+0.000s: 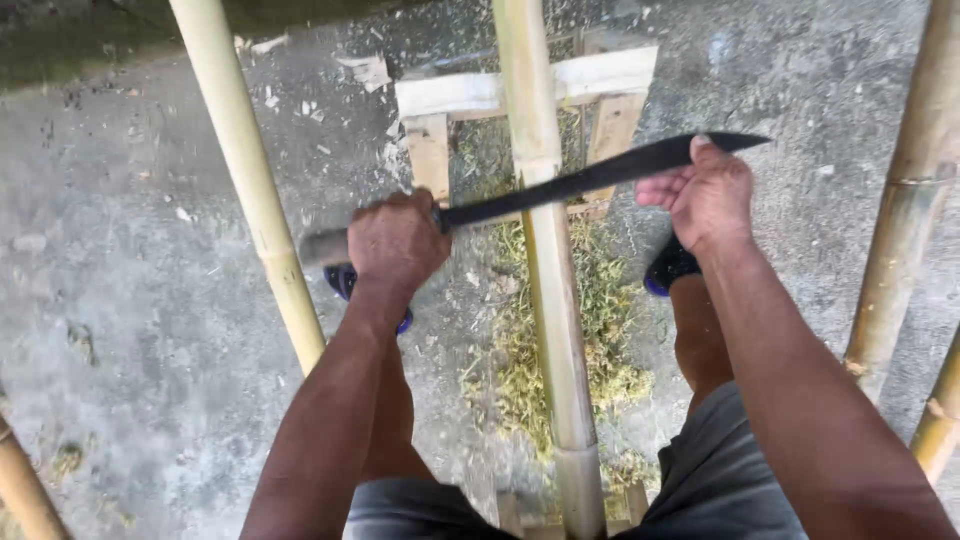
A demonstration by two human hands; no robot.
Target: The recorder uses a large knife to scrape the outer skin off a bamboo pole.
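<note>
We see a long dark blade (pixel 590 180) held crosswise over a pale bamboo pole (pixel 545 290) that runs from the near edge of the view, between the person's legs, away to a rough wooden stand (pixel 470 95) at the far end. The left hand (pixel 397 240) is wrapped tight round the handle at the left end of the blade, its fingers (pixel 410 205) curled shut on it. The right hand (pixel 705 195) sits at the blade's far right end near the tip, palm turned up towards us, its fingers (pixel 665 188) bent round the back of the blade and gripping it. The blade lies tilted, the right end higher and farther than the left, and it crosses the pole just near the stand; we cannot tell for sure whether its edge touches the bamboo. On the concrete floor (pixel 130 300) beneath the pole lies a heap of greenish shavings (pixel 590 330), spread to both sides of it. A second bamboo pole (pixel 255 190) slants at the left, well apart from the middle one, and a third, more yellow-brown pole (pixel 905 210) stands at the right edge. Blue-and-black footwear (pixel 668 268) shows beside the right wrist, and another piece under the left hand. Grey shorts (pixel 715 470) fill the near edge.
</note>
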